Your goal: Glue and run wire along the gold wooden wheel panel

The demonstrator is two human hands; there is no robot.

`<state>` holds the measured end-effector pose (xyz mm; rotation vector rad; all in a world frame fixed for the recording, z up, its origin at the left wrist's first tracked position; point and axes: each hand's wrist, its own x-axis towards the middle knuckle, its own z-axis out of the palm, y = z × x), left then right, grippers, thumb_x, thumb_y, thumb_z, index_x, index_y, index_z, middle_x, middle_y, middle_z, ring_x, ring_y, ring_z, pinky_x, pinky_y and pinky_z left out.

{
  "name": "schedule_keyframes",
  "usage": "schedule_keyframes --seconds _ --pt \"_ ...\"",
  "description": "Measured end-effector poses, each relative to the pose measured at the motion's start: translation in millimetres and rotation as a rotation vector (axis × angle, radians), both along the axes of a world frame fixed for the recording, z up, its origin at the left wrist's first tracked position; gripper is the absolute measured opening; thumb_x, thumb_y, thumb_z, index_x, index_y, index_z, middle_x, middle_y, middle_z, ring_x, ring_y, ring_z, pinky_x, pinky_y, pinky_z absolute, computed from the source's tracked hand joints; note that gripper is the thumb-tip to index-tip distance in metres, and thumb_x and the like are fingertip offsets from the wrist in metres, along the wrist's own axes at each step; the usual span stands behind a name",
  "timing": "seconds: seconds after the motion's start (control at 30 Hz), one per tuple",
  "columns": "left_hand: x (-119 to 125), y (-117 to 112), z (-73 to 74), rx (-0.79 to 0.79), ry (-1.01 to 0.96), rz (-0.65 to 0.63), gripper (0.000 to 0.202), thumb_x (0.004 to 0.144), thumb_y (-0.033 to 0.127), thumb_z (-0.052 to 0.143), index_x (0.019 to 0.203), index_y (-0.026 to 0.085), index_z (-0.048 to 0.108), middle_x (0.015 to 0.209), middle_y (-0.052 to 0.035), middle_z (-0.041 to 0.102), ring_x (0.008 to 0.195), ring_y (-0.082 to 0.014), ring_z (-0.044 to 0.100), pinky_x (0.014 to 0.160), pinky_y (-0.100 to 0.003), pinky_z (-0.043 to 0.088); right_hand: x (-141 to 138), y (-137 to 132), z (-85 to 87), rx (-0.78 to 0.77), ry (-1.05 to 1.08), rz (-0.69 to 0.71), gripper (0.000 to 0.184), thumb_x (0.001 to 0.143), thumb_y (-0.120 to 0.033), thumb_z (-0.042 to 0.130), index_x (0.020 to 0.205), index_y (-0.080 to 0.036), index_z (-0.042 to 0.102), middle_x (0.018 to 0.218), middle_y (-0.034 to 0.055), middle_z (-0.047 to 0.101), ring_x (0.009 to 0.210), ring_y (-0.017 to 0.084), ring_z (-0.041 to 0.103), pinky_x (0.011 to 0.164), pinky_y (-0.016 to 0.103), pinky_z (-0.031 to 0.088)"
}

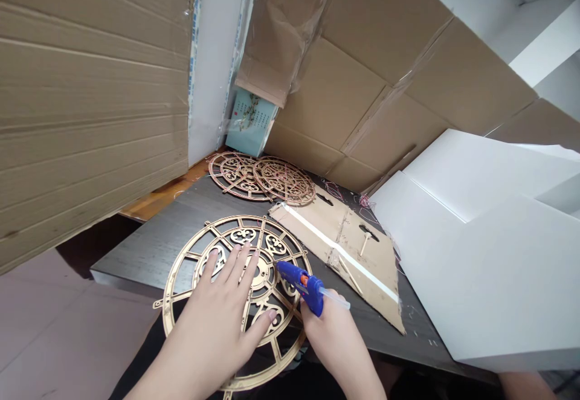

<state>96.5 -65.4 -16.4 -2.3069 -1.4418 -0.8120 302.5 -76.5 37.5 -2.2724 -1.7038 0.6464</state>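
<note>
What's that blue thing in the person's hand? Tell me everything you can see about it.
The blue hot glue gun is a compact tool with a glossy plastic-looking body, a small orange part on its side, and a translucent glue stick projecting from its rear. The person's right hand grips it, holding it tilted with its narrow front end aimed at the gold-coloured fretwork wheel. From this view, I cannot tell whether the tip touches the wheel.

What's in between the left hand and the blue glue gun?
The head view shows the round middle of a gold cut-out wheel between the left hand and the blue plastic glue gun.
</note>
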Motion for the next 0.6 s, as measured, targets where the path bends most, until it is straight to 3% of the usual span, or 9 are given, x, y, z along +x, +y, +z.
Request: schedule_keyframes --seconds 0.27,0.43,0.6 --pt "0 -1 1.3 -0.035 0.008 0.013 0.08 0.097 0.063 0.048 0.154 0.007 0.047 0.155 -0.0222 0.046 0.143 -0.04 0.047 0.114 -0.064 0.031 -11 10 11.7 -0.042 -0.061 -0.009 0.018 0.094 -0.026 0.05 0.098 -0.015 0.064 0.104 0.0147 0.065 0.102 0.027 0.064 0.088 0.032 0.045" --pt "0 -2 1.9 -0.07 0.008 -0.002 0.08 0.097 0.065 0.046 0.152 0.008 0.05 0.156 -0.0217 0.046 0.145 -0.0383 0.046 0.118 -0.062 0.026 -12 8 26.3 -0.075 -0.157 -0.006 0.012 0.091 -0.025 0.051 0.091 -0.016 0.059 0.101 0.0157 0.066 0.098 0.031 0.064 0.083 0.035 0.042" --pt "1 -1 -0.5 -0.049 -0.002 -0.008 0.08 0.096 0.063 0.049 0.153 0.007 0.049 0.157 -0.0205 0.045 0.146 -0.0386 0.044 0.121 -0.06 0.017 -21 17 30.3 -0.069 -0.222 0.043 0.008 0.088 -0.021 0.051 0.088 -0.017 0.058 0.099 0.0136 0.067 0.093 0.027 0.065 0.074 0.031 0.037"
